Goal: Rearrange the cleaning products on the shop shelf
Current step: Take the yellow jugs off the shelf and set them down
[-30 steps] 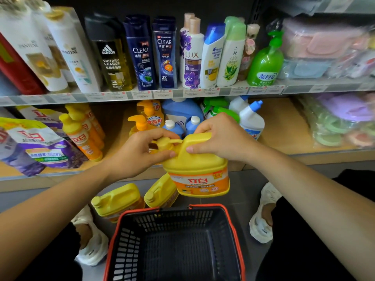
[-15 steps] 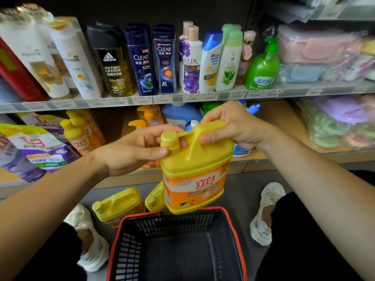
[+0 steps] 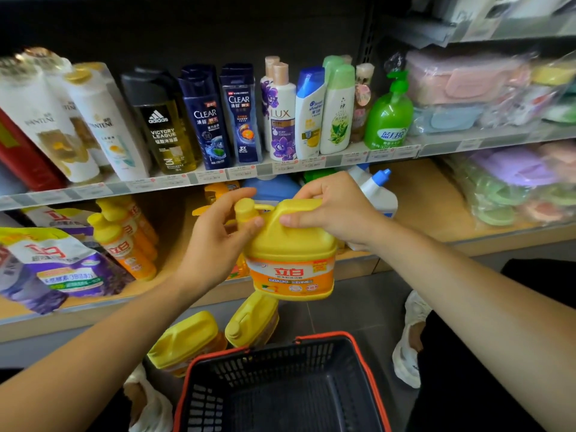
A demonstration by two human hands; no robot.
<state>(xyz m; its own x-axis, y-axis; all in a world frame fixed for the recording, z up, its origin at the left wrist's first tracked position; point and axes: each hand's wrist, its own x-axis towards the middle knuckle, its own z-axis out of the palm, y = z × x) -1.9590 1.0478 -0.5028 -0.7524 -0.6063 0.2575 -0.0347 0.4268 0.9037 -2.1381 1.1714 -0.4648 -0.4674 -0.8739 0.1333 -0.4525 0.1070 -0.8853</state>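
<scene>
**Head view: yellow jug in both hands, level with the lower shelf**

Head camera looks down on a two-handed carry. The yellow plastic detergent jug with an orange label (image 3: 290,254) hangs upright in the air, just in front of the lip of the lower wooden shelf (image 3: 430,201) and above the black mesh shopping basket with a red rim (image 3: 280,366). The right hand (image 3: 336,210) is curled over the moulded handle on top and looks to be taking the weight. The left hand (image 3: 218,241) wraps the cap and neck, thumb pressed on the jug's shoulder, steadying it.

This reads as the placing step: one jug up, ready to go on the shelf. Two matching yellow jugs (image 3: 187,341) lie tipped on the grey floor (image 3: 343,307) beside the basket, so plenty of the job looks undone.

Now, where does it land? Right behind the jug the shelf is crowded with a big blue bottle (image 3: 271,188) and a white bottle with a blue nozzle cap (image 3: 378,191). Orange pump bottles with yellow tops (image 3: 124,244) fill the left. Bare wood shows to the right of the white bottle. The next move calls for lifting the base clear over the shelf lip, picking a gap, and setting the jug down flat with the label facing out, without knocking its neighbours.
</scene>
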